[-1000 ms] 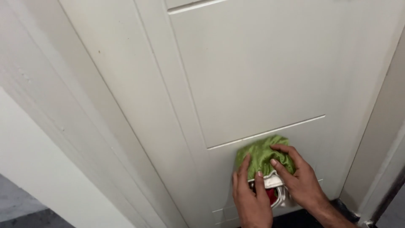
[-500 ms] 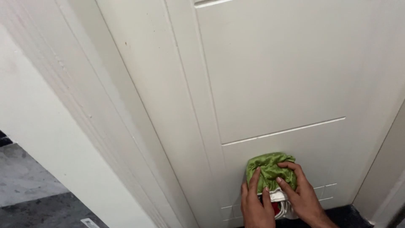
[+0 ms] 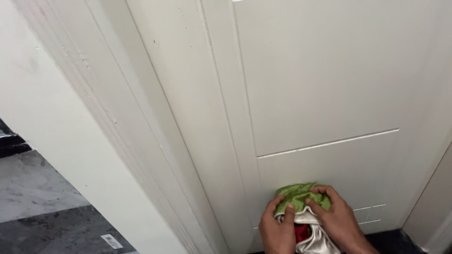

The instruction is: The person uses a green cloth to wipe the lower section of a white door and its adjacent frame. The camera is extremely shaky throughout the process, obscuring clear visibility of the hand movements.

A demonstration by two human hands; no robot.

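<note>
A bunched green cloth [image 3: 297, 196] is pressed against the lower panel of a white door [image 3: 325, 94]. My left hand [image 3: 276, 229] grips the cloth's left side from below. My right hand [image 3: 335, 221] curls over its right side, fingers bent onto the fabric. Under the green cloth, between both hands, a white satin piece [image 3: 314, 233] and a bit of red fabric [image 3: 301, 232] show. Both hands sit near the bottom of the door, close together.
The white door frame [image 3: 127, 136] runs diagonally at left, with a white wall [image 3: 42, 84] beyond it. Grey and dark marbled floor [image 3: 37, 207] shows at lower left, with a small white label [image 3: 111, 241] on it. Dark floor lies under the door at right.
The view has shifted so the hands sit lower in frame. The cloth has bunched tighter, and my right hand's fingers have curled over it.
</note>
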